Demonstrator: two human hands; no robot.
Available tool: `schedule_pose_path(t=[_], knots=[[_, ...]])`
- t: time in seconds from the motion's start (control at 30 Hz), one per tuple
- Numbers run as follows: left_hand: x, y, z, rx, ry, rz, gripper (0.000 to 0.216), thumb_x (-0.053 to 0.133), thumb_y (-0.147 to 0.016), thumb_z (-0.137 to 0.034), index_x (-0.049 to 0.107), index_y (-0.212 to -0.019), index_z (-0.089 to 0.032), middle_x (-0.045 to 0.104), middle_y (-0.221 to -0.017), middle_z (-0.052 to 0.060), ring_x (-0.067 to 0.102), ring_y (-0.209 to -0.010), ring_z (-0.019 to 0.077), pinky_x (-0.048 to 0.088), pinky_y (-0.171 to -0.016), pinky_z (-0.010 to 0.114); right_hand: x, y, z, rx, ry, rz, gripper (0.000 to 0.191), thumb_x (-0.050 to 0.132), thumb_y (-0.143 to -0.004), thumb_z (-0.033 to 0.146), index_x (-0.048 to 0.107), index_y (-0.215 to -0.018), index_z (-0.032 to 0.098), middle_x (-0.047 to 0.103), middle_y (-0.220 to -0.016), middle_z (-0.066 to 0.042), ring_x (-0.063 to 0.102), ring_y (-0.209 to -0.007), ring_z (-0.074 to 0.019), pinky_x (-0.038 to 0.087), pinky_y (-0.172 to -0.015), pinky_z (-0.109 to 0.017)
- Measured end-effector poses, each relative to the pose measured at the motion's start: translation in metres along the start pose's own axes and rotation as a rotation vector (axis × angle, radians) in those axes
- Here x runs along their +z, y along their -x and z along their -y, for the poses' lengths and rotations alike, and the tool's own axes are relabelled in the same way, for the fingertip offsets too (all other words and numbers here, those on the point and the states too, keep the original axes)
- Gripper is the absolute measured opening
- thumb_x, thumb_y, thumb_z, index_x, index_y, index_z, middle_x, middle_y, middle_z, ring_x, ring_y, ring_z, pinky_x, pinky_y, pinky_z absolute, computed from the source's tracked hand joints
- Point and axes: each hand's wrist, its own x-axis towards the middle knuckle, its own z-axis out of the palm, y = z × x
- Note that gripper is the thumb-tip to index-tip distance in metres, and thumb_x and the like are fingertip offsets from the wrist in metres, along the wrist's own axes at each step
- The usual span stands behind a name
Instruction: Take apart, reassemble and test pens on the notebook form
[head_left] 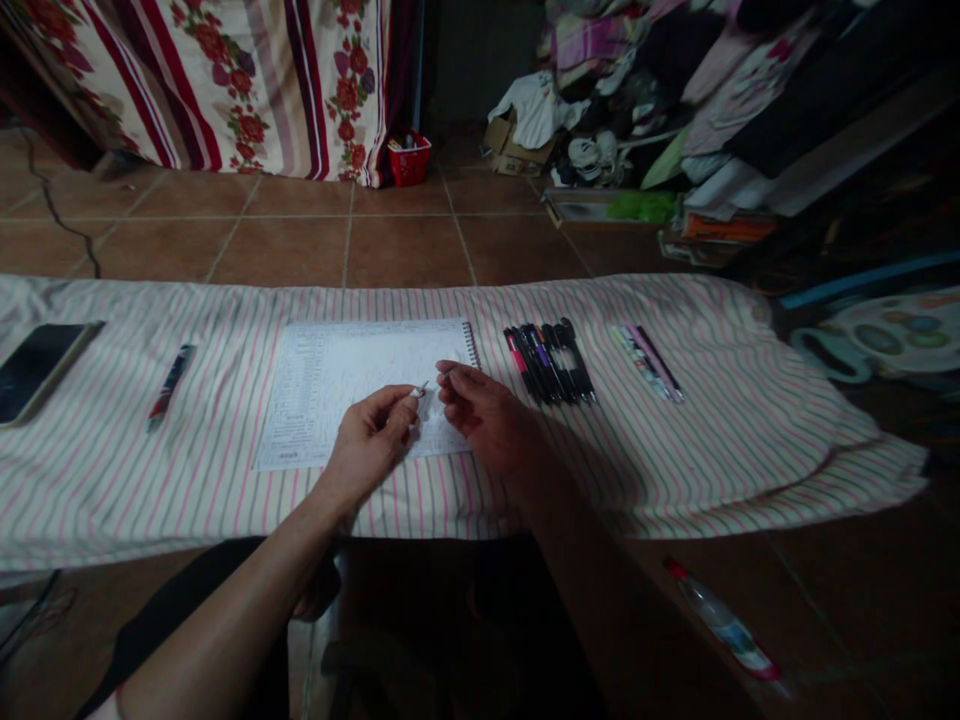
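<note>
White piece [418, 392] (thin-tipped) — over flat, spiral-bound paper [367, 350]

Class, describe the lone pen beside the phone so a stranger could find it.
Find the long white cloth striped pink and grey. Near its left end lies a dark rectangular phone; just right of it, before the white spiral notebook, is a slim dark and red pen. Unlike the mostly black pens bunched beyond the notebook, it lies alone.
</note>
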Motion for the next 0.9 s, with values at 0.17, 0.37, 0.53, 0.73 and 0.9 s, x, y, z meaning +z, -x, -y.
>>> schedule_pose_path(t=[0.17,0.37,0.53,0.73,0.9], knots=[[0.0002,-0.0007,0.0007,0.005,-0.001,0.019,0.024,0.062,-0.076,-0.036,0.065,-0.087,-0.015,0.061,-0.070,0.000,0.052,-0.052,0.0084,0.041,-0.050,0.023,-0.0013,-0.0046,-0.0063,0.020,-0.012,0.003,0.018,0.072,-0.069,0.030,0.070,-0.086,0.023,0.068,-0.088,0.000,0.062,-0.075,-0.0100,0.050,-0.062,-0.021],[0.0002,0.0002,0.0013,0.006,-0.024,0.019,0.023,0.061,-0.078,-0.035,0.065,-0.088,-0.015,0.062,-0.071,0.001,0.054,-0.055,0.0091,0.044,-0.051,0.023,0.0014,-0.0047,-0.0083,0.022,-0.050,0.011,0.017,0.071,-0.070,0.026,0.071,-0.087,0.023,0.068,-0.086,0.000,0.061,-0.073,-0.0082,0.050,-0.062,-0.019],[0.0008,0.0004,0.0014,-0.006,-0.046,0.016,0.024,0.061,-0.078,-0.035,0.065,-0.088,-0.014,0.062,-0.069,0.002,0.053,-0.055,0.0098,0.044,-0.051,0.023,0.0039,-0.0022,-0.0058,0.007,-0.019,-0.015,0.015,0.068,-0.073,0.026,0.071,-0.087,0.023,0.068,-0.089,0.000,0.061,-0.074,-0.0079,0.049,-0.061,-0.018],[0.0011,-0.0003,0.0041,-0.021,-0.050,0.021,0.026,0.061,-0.076,-0.038,0.064,-0.088,-0.015,0.061,-0.067,0.001,0.052,-0.054,0.0099,0.041,-0.048,0.022,0.0065,0.0003,-0.0038,0.007,0.045,-0.022,0.016,0.068,-0.072,0.029,0.071,-0.087,0.024,0.069,-0.091,0.000,0.061,-0.075,-0.0085,0.047,-0.062,-0.020],[0.0016,-0.0008,0.0039,-0.031,-0.051,0.018,0.026,0.060,-0.076,-0.039,0.064,-0.086,-0.015,0.060,-0.066,0.001,0.051,-0.053,0.0099,0.040,-0.047,0.023,0.0083,0.0019,-0.0030,0.012,0.009,-0.025,0.015,0.069,-0.070,0.027,0.072,-0.084,0.022,0.068,-0.086,0.000,0.059,-0.073,-0.0074,0.046,-0.061,-0.018]])
